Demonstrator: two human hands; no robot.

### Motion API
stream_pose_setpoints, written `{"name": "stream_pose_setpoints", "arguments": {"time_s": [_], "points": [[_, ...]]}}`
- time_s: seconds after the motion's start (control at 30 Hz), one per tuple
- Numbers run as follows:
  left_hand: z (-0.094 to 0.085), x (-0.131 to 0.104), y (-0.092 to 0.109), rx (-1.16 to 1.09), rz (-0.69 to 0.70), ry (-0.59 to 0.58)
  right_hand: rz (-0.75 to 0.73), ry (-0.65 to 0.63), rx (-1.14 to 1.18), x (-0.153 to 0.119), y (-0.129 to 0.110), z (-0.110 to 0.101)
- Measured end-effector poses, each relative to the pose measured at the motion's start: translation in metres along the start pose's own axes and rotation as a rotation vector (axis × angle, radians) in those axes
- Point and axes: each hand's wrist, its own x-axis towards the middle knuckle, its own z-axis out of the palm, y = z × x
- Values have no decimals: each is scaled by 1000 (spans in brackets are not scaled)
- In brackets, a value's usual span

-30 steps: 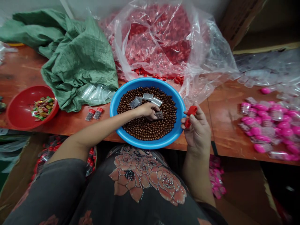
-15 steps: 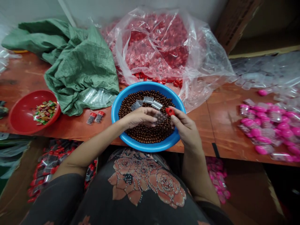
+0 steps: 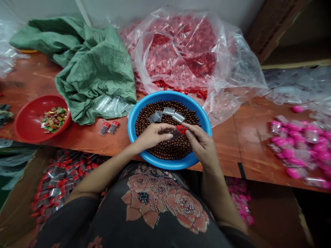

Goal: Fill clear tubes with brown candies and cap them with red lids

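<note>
Over a blue basin (image 3: 169, 164) of small brown balls (image 3: 170, 151), my left hand (image 3: 155, 136) is closed on a small clear plastic container (image 3: 175, 133), held tilted. My right hand (image 3: 200, 142) pinches a red cap (image 3: 181, 130) against the container's end. Whether the cap is fully seated, I cannot tell. Several clear containers (image 3: 169, 111) lie on the balls, just beyond my fingers. To the left of the basin, two filled containers with red caps (image 3: 113, 127) rest on the table.
A plastic bag of red caps (image 3: 181, 51) stands behind the basin. Left are a green sack (image 3: 98, 69) and a red bowl (image 3: 26, 120) with wrapped sweets. Pink-capped containers (image 3: 297, 144) are heaped at right. Below the table edge, red-capped containers (image 3: 62, 179) fill a box.
My right hand has brought the red cap leftward and down onto the clear container in my left hand. The view has shifted slightly.
</note>
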Motion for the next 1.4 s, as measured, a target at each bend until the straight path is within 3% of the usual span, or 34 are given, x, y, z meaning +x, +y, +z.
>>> {"name": "stream_pose_setpoints", "arguments": {"time_s": [0.13, 0.37, 0.53, 0.67, 0.77, 1.0, 1.1, 1.17, 1.27, 1.4], "points": [[2, -4, 1, 51, 27, 12, -70, -73, -105, 0, -1, -1], [7, -7, -1, 48, 86, 32, -51, -31, -162, -2, -5, 1], [12, -12, -1, 53, 104, 107, -238, -92, -494, -6, -9, 4], [19, -16, 0, -61, 94, 129, -350, 3, -707, -7, -8, 14], [25, -17, 0, -138, 59, 137, -382, 33, -731, -5, -9, 21], [42, -9, -4, -230, -17, 276, -471, 13, -732, 1, -18, 34], [47, -10, -6, -258, -56, 270, -503, 14, -775, 1, -18, 37], [47, -10, -7, -259, -59, 280, -473, -6, -764, 1, -19, 36], [39, -12, -7, -290, -34, 266, -302, -166, -604, 2, -18, 27], [19, -19, 3, -346, -116, -43, -78, -317, -186, 5, -12, 8]]}}
